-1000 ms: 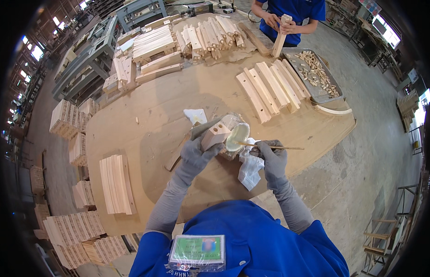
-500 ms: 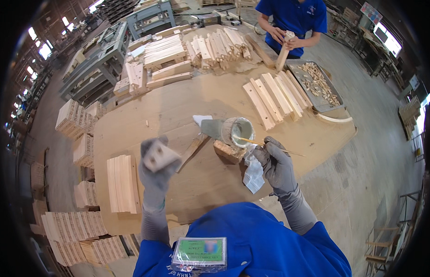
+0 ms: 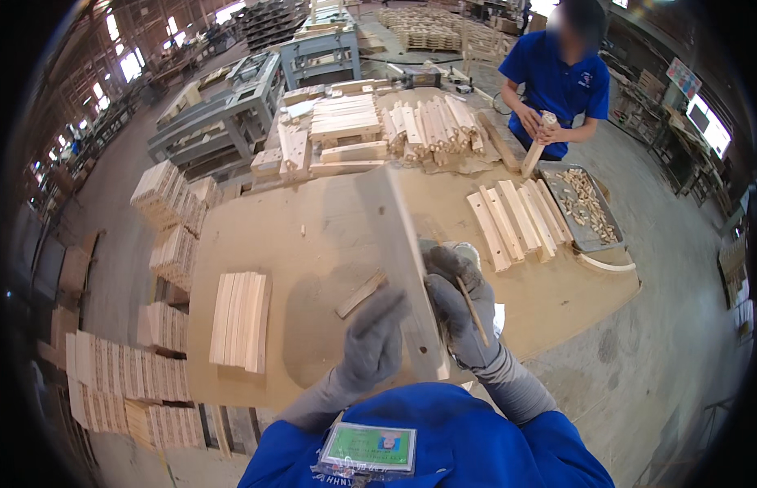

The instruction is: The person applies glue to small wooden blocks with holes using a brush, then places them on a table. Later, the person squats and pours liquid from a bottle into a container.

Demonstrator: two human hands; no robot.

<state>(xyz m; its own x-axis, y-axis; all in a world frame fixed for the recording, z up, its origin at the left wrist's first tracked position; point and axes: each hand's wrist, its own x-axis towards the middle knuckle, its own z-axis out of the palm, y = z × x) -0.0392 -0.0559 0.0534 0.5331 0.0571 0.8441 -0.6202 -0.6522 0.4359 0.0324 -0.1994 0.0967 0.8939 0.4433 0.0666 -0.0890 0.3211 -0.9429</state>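
Observation:
A long pale wooden piece point(image 3: 407, 268) with drilled holes stands tilted in front of me, its upper part blurred. My right hand point(image 3: 464, 305), in a grey glove, grips its right edge and also holds a thin wooden stick point(image 3: 473, 313). On the left of the piece is my gloved left hand point(image 3: 372, 342), fingers stretched out and smeared by motion; whether they touch the wood is unclear. Behind my right hand a cup point(image 3: 466, 252) shows only in part. A flat wooden strip point(image 3: 362, 294) lies on the table to the left.
The brown-topped table point(image 3: 264, 220) bears a wood stack point(image 3: 240, 321) at left, a row of drilled pieces point(image 3: 517, 220) and a metal tray point(image 3: 594, 244) of dowels at right. Across it a co-worker point(image 3: 557, 89) in blue holds a wooden piece. Stacked wood point(image 3: 126, 366) stands left of the table.
The wooden piece has swung from my left hand's side to the middle, and my right hand now grips it. The stick has left the cup. My view has shifted slightly.

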